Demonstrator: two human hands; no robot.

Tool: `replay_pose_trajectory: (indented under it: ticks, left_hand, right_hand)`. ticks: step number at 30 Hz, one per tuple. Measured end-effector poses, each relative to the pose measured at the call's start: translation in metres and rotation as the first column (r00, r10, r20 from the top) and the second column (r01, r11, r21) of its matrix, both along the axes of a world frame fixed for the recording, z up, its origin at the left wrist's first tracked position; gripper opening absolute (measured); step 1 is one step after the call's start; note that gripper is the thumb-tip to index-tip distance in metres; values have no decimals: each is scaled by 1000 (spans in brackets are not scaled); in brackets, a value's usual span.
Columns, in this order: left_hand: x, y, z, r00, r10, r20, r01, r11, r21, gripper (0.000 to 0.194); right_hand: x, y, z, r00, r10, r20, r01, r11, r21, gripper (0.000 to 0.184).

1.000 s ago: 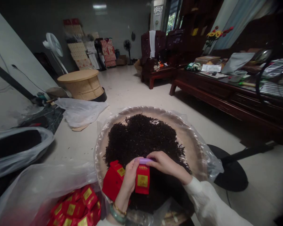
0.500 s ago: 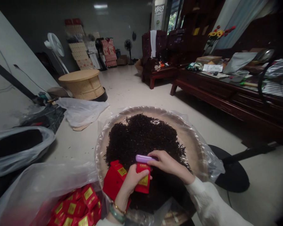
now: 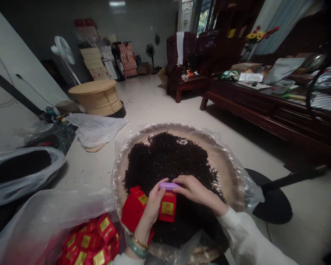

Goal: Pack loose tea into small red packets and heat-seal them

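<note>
My left hand (image 3: 152, 206) grips a small red packet with a gold label (image 3: 167, 207), upright over a heap of dark loose tea (image 3: 168, 162). My right hand (image 3: 196, 192) pinches a purple scoop (image 3: 168, 186) lying across the packet's top edge. Both hands are closed. The tea fills a round woven tray lined with clear plastic (image 3: 228, 165). A stack of empty red packets (image 3: 135, 208) rests on the tray's near left side, just left of my left hand.
A clear bag of filled red packets (image 3: 91, 243) lies at the lower left. Another plastic-lined bag of dark tea (image 3: 19, 171) sits at far left. A dark wooden table (image 3: 267, 106) stands to the right, a black fan base (image 3: 270, 202) beside the tray, a round wooden tub (image 3: 96, 96) behind.
The scoop dipped to the packet's mouth and stays there. The packet shifted slightly in my left hand. The view tilted a little.
</note>
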State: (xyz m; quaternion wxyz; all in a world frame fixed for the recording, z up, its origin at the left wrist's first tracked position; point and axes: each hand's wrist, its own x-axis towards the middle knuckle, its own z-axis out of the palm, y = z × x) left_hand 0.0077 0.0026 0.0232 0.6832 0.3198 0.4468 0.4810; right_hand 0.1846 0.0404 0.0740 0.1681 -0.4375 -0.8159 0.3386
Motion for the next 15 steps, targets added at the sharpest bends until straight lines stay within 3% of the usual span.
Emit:
replay_pose_trajectory:
  ticks: [5,15]
  left_hand:
    - [1,3,8,999,16,45,-16,1000,-10,42]
    - [0,0,11,998,32,61,-30,999,-34,42]
  right_hand:
    - [0,-1,1,1000,5,13,-5,1000,-15,24]
    - [-1,-2,-1,1000,5,3,-5,1000,-18,24]
